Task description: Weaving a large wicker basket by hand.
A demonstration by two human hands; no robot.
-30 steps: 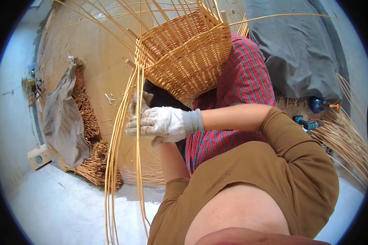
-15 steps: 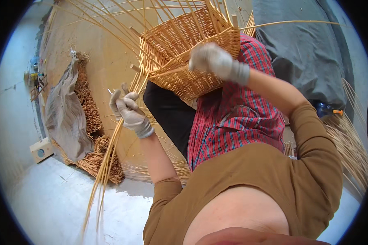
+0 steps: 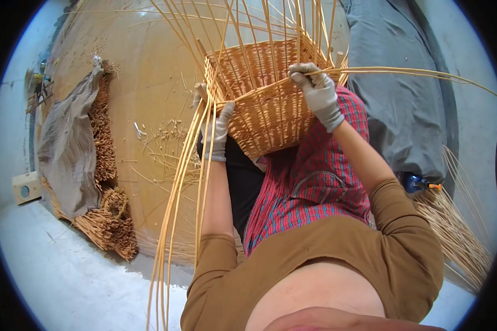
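Observation:
A woven wicker basket rests tilted across my lap, its inside showing and tall upright rods standing from its rim. My left hand, in a pale glove with a grey cuff, is closed around the basket's near left corner, thumb in front and fingers partly hidden behind. Long willow rods hang down from that corner past my left forearm. At the near right rim, my gloved right hand is closed on thin willow rods that stretch out to the right. Its fingertips are partly hidden.
On the left a bundle of short brown rods lies half under grey cloth. A small white object and trimmings lie on the brown board. Dark grey fabric, a blue bottle and long pale rods are on the right.
My left hand has moved up and right from the hanging rods to the basket's corner. The right hand has shifted right along the rim and now grips rods. The basket sits lower in view.

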